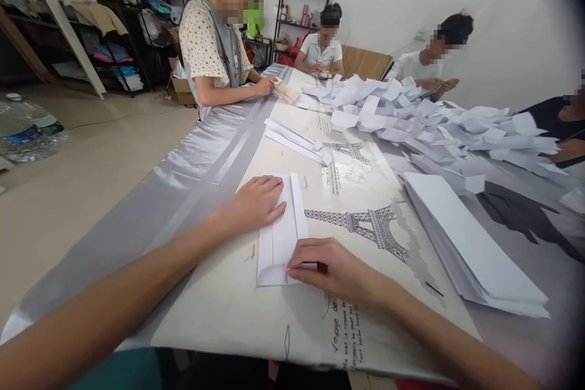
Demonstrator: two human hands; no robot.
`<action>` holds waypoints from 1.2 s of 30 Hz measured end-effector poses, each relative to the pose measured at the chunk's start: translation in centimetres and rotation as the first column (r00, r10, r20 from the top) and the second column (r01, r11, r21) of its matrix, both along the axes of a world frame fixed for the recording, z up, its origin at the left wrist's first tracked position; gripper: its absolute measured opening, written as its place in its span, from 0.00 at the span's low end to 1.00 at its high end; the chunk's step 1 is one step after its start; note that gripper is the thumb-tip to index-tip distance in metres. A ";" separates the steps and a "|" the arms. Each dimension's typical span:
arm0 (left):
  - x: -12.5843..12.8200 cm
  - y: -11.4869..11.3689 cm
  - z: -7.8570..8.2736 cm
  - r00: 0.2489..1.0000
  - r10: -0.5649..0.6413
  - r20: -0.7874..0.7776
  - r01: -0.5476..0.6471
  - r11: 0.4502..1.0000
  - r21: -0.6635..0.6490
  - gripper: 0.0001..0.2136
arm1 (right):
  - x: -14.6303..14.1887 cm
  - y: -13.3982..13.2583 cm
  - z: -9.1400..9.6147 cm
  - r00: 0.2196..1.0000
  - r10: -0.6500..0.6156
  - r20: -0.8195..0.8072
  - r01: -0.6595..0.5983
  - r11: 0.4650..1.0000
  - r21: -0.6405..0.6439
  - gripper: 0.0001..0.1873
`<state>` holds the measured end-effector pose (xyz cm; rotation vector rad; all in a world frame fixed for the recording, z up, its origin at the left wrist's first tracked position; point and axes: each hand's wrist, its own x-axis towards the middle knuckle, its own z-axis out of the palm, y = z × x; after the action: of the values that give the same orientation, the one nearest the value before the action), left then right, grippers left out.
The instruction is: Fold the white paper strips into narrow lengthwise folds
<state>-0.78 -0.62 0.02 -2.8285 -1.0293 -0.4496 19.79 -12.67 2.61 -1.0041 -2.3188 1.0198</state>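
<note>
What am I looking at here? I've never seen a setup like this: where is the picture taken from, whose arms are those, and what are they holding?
There is no machine here, just a person's two bare hands. The single picture comes from a camera worn on that person's head, looking forward and down. The left hand lies flat on a folded white paper, while the right hand pinches its near right corner. Under it is a pale tablecloth printed with tower drawings. To the right lies a stack of larger white sheets; farther back is a heap of loose paper pieces. Other people are around the table too.
</note>
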 end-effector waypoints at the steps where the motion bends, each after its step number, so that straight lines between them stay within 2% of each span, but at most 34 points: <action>1: 0.0 0.0 0.0 1.000 0.001 0.003 -0.001 1.000 0.002 0.19 | 0.0 0.0 -0.2 1.000 0.002 0.004 -0.002 1.000 0.018 0.07; 7: 0.0 -0.1 0.2 1.000 -0.005 -0.001 0.005 1.000 -0.009 0.19 | 0.2 -0.7 -1.5 0.998 -0.039 0.045 0.032 0.990 0.140 0.06; 13: 0.1 -0.1 0.1 1.000 0.007 0.003 -0.007 1.000 -0.008 0.19 | 0.0 -1.6 -1.5 0.991 -0.056 0.119 0.028 0.973 0.227 0.08; 23: 0.3 -0.3 0.6 1.000 0.011 -0.026 -0.011 1.000 -0.025 0.20 | -0.3 -1.9 -1.4 0.983 -0.101 0.151 0.066 0.974 0.218 0.07; 28: 0.3 -0.2 0.3 1.000 0.007 -0.025 -0.007 1.000 -0.018 0.20 | 0.0 -2.0 -1.8 0.978 -0.142 0.155 0.107 0.971 0.214 0.03; 31: 0.3 -0.1 0.2 1.000 0.008 -0.018 -0.008 1.000 -0.019 0.20 | 0.0 -1.8 -2.1 0.982 -0.131 0.139 0.074 0.934 0.351 0.05; 34: 0.3 -0.1 0.2 1.000 0.003 -0.013 -0.004 1.000 -0.022 0.20 | 0.0 -1.5 -2.0 0.981 -0.121 0.150 0.021 0.839 0.543 0.09; 36: 0.3 -0.2 0.3 1.000 0.000 -0.015 -0.001 1.000 -0.026 0.19 | 0.2 -1.3 -1.7 0.979 -0.090 0.182 -0.041 0.792 0.610 0.09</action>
<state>-0.50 -0.81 0.33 -2.8499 -1.0408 -0.4179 19.95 -13.94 0.89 -0.8814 -2.5234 0.1013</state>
